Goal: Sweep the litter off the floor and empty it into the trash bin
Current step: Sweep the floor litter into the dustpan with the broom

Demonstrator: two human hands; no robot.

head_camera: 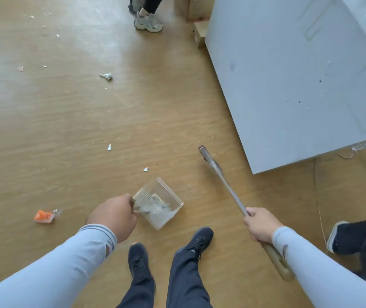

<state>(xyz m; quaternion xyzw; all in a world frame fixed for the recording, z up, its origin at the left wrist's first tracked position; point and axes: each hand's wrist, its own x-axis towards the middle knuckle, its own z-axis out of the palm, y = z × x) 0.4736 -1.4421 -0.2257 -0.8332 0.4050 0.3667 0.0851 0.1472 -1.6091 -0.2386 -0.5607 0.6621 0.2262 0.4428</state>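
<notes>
My left hand (114, 216) grips the handle of a clear dustpan (158, 203), which hangs low over the wooden floor just ahead of my feet and holds some grey-white debris. My right hand (260, 225) grips the long handle of a broom (226, 184); its head (208, 157) points away from me, near the corner of a grey cabinet. Litter lies scattered on the floor: an orange wrapper (43, 216) to the left, small white scraps (109, 147) (145, 169) ahead of the pan, a crumpled paper (106, 76) farther off. No trash bin is in view.
A large grey cabinet (299, 81) fills the right side. Another person's feet (147, 21) stand at the far end, and a dark shoe (337, 236) sits at the right edge. Fine crumbs (44, 23) dot the far left floor. A thin cable (317, 207) runs along the floor at right.
</notes>
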